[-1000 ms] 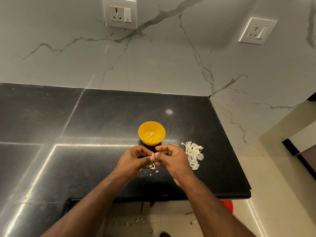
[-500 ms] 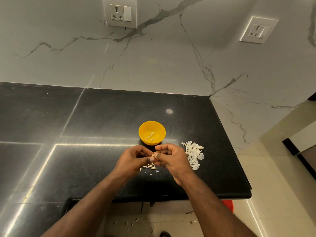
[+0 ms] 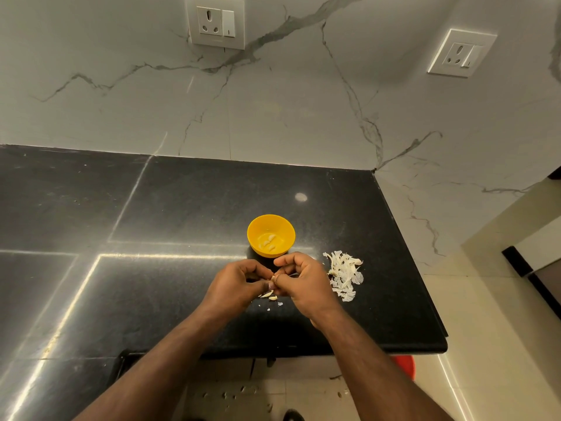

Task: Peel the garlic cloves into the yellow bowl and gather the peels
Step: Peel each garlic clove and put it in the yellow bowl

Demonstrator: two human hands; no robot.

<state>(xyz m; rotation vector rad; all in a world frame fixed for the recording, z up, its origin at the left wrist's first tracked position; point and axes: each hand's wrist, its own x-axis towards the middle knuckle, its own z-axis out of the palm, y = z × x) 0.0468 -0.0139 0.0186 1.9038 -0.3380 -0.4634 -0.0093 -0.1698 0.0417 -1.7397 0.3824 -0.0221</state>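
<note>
Garlic clove (image 3: 273, 278): we are pinching it between the fingertips of both hands, just above the counter and in front of the yellow bowl; only a small pale bit of it is showing between our fingers.
Left hand (image 3: 235, 287): we are curling its fingers inward, with thumb and fingertips closing on the clove from the left.
Right hand (image 3: 305, 282): we are curling its fingers too, gripping the same clove from the right; the two hands are touching at the fingertips.
Yellow bowl (image 3: 271, 235): it is sitting upright on the counter just beyond our hands, holding a few peeled cloves (image 3: 268, 242) at its bottom.
Peel pile (image 3: 344, 275): a loose white heap is lying on the counter just to the right of our right hand.
Small scraps (image 3: 269, 296): a few pale pieces are lying on the counter directly under our hands.
Counter (image 3: 151, 223): dark polished stone is carrying everything, with a marble wall behind it.
Sockets: one (image 3: 216, 22) is sitting on the wall ahead, another (image 3: 462, 53) on the wall to the right.
</note>
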